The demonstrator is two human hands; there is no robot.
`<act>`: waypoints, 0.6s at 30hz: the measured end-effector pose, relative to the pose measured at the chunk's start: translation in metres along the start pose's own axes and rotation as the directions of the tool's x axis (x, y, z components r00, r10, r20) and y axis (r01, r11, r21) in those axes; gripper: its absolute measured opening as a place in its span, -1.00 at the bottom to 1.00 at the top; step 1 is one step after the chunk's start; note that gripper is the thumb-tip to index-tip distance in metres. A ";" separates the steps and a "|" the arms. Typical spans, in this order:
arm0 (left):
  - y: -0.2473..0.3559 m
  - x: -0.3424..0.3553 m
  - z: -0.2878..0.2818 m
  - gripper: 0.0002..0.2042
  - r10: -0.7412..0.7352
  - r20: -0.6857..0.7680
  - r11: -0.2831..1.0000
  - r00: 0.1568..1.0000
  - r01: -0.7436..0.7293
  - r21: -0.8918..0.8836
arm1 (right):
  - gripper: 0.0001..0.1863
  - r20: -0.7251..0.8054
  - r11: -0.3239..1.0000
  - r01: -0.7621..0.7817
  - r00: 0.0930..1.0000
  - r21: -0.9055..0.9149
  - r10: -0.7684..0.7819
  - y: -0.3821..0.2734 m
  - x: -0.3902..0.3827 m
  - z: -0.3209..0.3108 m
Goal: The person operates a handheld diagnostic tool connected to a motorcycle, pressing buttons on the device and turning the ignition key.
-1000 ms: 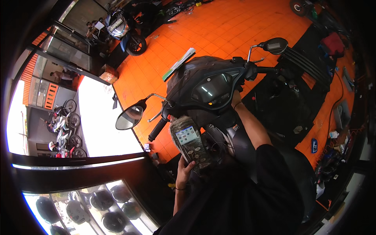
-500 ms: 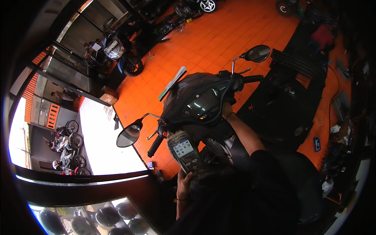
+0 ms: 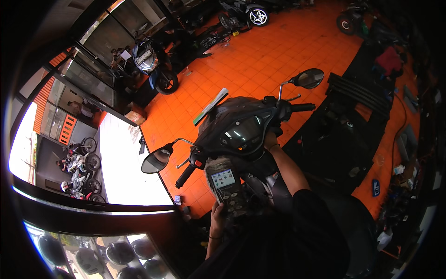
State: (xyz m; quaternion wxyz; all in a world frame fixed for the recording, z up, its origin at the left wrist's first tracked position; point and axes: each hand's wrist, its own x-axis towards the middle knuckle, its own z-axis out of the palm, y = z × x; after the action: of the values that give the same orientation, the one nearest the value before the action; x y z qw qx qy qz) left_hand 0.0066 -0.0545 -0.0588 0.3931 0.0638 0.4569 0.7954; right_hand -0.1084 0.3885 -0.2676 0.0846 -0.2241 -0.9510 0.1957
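Observation:
My left hand grips a handheld diagnostic device wrapped in worn clear plastic, with a lit screen and round buttons, upright below the left handlebar. My right hand reaches to the underside of the black scooter's dash, below the right grip; its fingertips are hidden there. A dark cable runs in the footwell beside the device. A folded paper lies on the front cowl, and the left mirror sticks out to the side.
Orange tiled floor surrounds the scooter, with a black lift platform at right. A blue-black scooter, cardboard box and motorcycles are beyond. Helmets stand in a lit case lower left. A hose lies at right.
My view has tilted and shifted, so the scooter sits lower in the picture than a second ago. My left hand still holds the device; my right hand stays at the dash.

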 end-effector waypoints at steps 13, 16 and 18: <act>0.002 0.001 0.008 -0.48 0.014 0.034 0.999 0.999 -0.013 -0.030 | -0.55 -0.322 0.972 0.086 0.947 0.217 -0.012 -0.010 -0.009 0.020; 0.002 0.002 0.004 -0.47 0.012 0.011 1.000 1.000 -0.012 0.012 | -0.55 -0.083 0.803 -0.096 0.981 0.588 0.178 -0.012 -0.049 0.018; 0.006 -0.011 -0.008 -0.46 0.029 -0.025 0.999 0.999 -0.029 0.019 | -0.57 0.310 0.491 -0.431 0.899 0.757 0.311 -0.046 -0.092 0.007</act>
State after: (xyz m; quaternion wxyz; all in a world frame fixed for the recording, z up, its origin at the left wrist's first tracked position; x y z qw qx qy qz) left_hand 0.0069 -0.0688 -0.0562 0.3751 0.0640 0.4682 0.7975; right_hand -0.0468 0.3061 -0.2616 0.0705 -0.3463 -0.6867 0.6352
